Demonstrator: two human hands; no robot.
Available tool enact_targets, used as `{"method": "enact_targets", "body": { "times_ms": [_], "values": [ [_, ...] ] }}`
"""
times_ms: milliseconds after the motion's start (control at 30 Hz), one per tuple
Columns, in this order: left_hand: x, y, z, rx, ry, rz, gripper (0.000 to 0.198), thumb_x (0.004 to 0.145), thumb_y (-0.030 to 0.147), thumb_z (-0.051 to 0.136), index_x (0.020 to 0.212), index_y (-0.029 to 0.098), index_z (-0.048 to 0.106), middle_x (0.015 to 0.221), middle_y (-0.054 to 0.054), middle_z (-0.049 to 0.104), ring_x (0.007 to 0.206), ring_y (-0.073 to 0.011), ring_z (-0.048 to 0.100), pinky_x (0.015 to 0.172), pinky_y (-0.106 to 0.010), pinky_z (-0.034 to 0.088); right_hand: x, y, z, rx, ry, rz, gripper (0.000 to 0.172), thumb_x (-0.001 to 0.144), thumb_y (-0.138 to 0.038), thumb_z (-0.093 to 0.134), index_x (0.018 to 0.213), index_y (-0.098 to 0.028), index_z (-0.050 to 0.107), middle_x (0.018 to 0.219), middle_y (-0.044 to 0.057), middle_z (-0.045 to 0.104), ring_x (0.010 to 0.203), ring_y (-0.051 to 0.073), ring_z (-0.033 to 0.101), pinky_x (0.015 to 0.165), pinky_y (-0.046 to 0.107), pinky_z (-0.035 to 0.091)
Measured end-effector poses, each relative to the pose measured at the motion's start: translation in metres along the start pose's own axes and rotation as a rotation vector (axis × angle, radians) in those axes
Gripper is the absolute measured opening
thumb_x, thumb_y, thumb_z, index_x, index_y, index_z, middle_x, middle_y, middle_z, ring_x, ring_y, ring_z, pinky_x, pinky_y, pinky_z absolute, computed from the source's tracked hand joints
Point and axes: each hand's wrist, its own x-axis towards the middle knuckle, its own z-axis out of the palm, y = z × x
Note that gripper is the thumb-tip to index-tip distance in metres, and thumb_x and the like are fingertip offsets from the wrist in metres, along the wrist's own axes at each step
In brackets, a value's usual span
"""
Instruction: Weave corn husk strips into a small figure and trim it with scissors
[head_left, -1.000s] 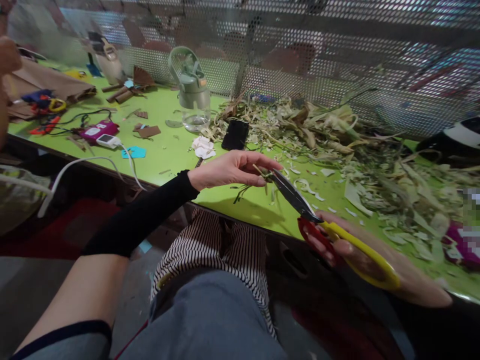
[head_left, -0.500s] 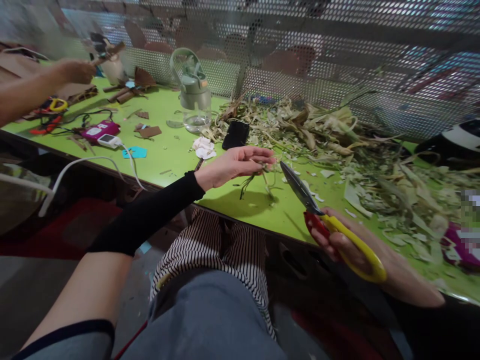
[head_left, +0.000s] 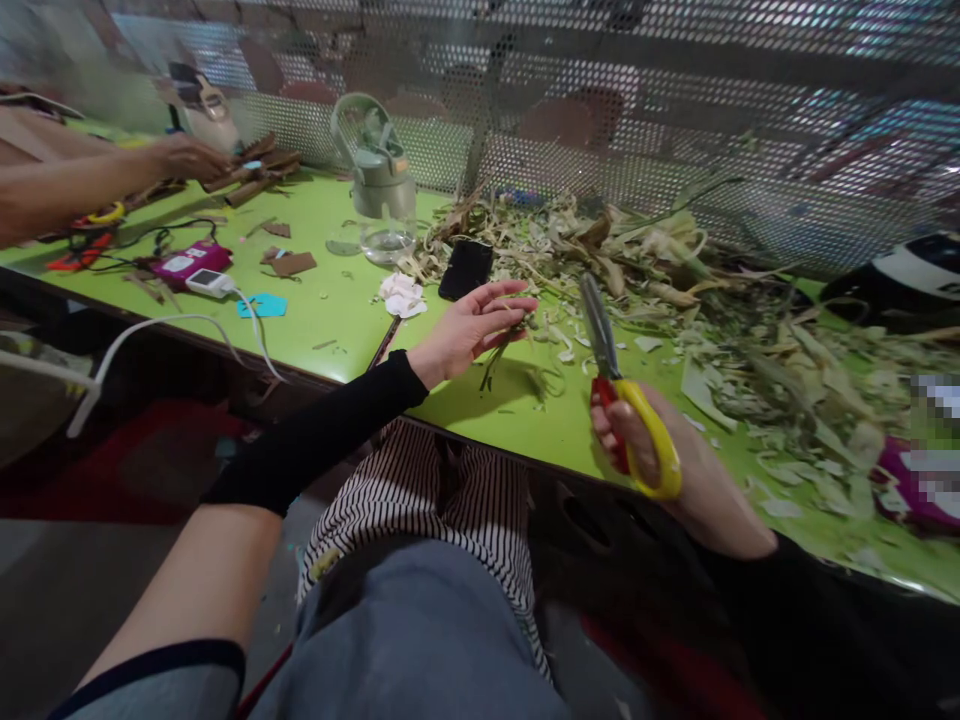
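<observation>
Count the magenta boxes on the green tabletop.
2. The left magenta box lies left of the blue piece; the right magenta box is at the picture's right edge, beside the leafy scraps, which may hide more.

Scissors [head_left: 610, 366]: blades [head_left: 599, 322] grey metal, smooth, faint sheen; handles [head_left: 664, 440] glossy plastic. Stems [head_left: 492, 362]: thin, fibrous. Plant trimmings [head_left: 600, 250]: dry, papery, rough. Tabletop [head_left: 334, 320]: smooth, glossy green, laminate-like. Water bottle [head_left: 385, 197]: clear plastic-looking body, matt green lid [head_left: 379, 163]. Screen behind [head_left: 442, 140]: perforated metal. Cardboard scrap [head_left: 293, 264]: matt brown. Crumpled white wad [head_left: 403, 295]: paper or cloth, cannot tell which. Sleeve [head_left: 322, 430]: matt black cloth. Trousers [head_left: 386, 500]: soft striped cloth
</observation>
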Motion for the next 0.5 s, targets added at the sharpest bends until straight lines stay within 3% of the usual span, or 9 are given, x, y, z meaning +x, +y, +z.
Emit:
{"method": "enact_targets", "body": {
  "times_ms": [167, 333, 500],
  "values": [
    [-0.004, -0.012, 0.016, -0.009, 0.01, 0.073, 0.027, 0.088, 0.003, 0.069, 0.11, 0.018, 0.065, 0.094, 0.003, 0.066, 0.089, -0.0086, 0.065, 0.102, -0.029, 0.052, 0.026, -0.016, 0.032, 0.218, 0.162, -0.111, 0.044, 0.078, -0.058, 0.082, 0.084, -0.024, 0.054, 0.07, -0.004, 0.056, 0.059, 0.011, 0.051, 0.054, 0.026, 0.045],
    [-0.006, -0.023, 0.021, 0.032, 0.029, 0.117, 0.025, 0.086, 0.006, 0.072, 0.107, 0.019, 0.066, 0.09, 0.004, 0.063, 0.086, -0.0082, 0.062, 0.097, -0.026, 0.051, 0.047, -0.015, 0.042, 0.367, 0.17, -0.152, 0.048, 0.068, -0.054, 0.088, 0.092, -0.025, 0.057, 0.089, -0.001, 0.066, 0.069, 0.015, 0.061, 0.058, 0.03, 0.052],
    [-0.007, -0.025, 0.014, 0.046, 0.019, 0.028, 0.009, 0.091, 0.021, 0.072, 0.097, 0.018, 0.066, 0.094, 0.001, 0.07, 0.09, -0.0098, 0.065, 0.095, -0.027, 0.052, 0.048, -0.013, 0.034, 0.228, 0.095, -0.142, 0.046, 0.076, -0.057, 0.081, 0.09, -0.028, 0.048, 0.082, -0.005, 0.057, 0.058, 0.011, 0.05, 0.049, 0.028, 0.042]
  ]
}}
